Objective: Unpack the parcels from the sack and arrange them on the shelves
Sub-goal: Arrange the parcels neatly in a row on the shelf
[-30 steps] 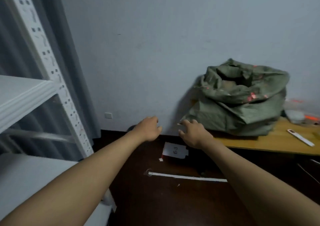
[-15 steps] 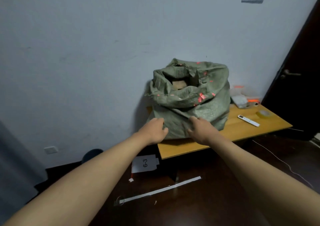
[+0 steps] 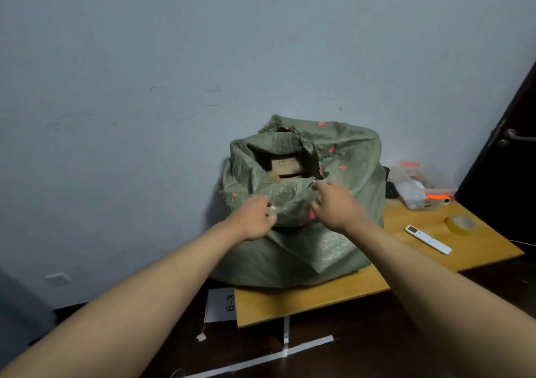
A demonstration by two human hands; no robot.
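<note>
**Both hands on the sack's rim, parcels just beyond**

We see the green woven sack slumped on the wooden table against the wall, mouth open and facing up toward us. We have our left hand pinching the near rim fabric, fingers curled into it. Our right hand rests on the rim just beside it; its fingers look bent onto the cloth, though a firm grasp we cannot confirm. The cardboard parcel lies inside, behind and above both hands, nearer our right. No shelves in sight here.
</note>
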